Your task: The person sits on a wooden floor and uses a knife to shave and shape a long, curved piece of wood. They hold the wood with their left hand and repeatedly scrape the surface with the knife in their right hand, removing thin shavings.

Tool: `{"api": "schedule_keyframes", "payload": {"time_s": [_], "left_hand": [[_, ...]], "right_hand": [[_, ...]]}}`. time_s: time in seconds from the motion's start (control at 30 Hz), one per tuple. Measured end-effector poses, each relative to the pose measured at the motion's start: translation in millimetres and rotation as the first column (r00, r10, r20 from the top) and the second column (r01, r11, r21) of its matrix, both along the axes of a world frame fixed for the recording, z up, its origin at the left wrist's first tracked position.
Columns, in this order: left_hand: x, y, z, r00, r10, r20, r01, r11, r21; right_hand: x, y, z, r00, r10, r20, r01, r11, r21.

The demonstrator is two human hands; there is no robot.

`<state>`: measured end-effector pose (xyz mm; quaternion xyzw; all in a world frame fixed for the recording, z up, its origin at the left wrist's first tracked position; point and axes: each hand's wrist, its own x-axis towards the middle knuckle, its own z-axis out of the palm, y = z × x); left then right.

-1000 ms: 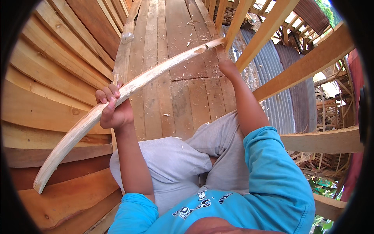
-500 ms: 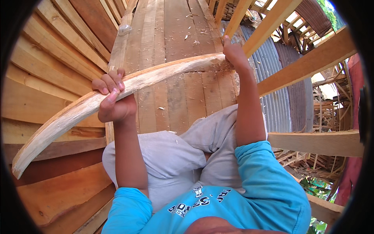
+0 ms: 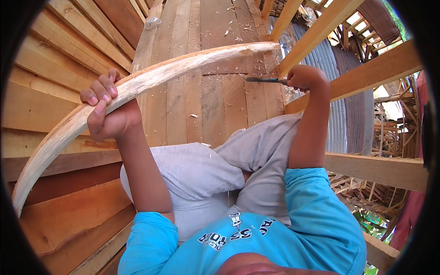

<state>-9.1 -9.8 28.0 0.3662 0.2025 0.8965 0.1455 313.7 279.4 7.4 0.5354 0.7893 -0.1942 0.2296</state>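
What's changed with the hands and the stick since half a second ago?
The right hand has moved right and toward the body; the knife in it now shows clear of the stick. The left hand has shifted left. Unchanged: it still grips the stick, and shavings lie on the floor.

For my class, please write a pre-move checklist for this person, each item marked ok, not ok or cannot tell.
1. Left hand grips the curved wooden strip: ok, its fingers wrap over it.
2. Right hand holds the knife: ok, dark blade pointing left.
3. Blade apart from the strip and the grey trousers: ok.
4. Strip's right end braced against the wooden railing: cannot tell.
5. Plank floor free of shavings: not ok, many lie scattered.
6. Blade sharp: cannot tell.
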Motion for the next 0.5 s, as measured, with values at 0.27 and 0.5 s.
{"api": "schedule_keyframes", "payload": {"time_s": [0.27,0.5], "left_hand": [[-0.4,2.9,-0.4,1.000,0.009,0.006,-0.010,1.000,0.020],[1.5,5.2,1.5,1.000,-0.003,-0.008,0.004,1.000,0.024]], "right_hand": [[-131.5,-70.5,-145.1,0.746,0.625,-0.231,-0.659,0.641,-0.394],[-130.1,-25.2,-189.1,0.890,0.366,-0.273,-0.307,0.922,0.235]]}}
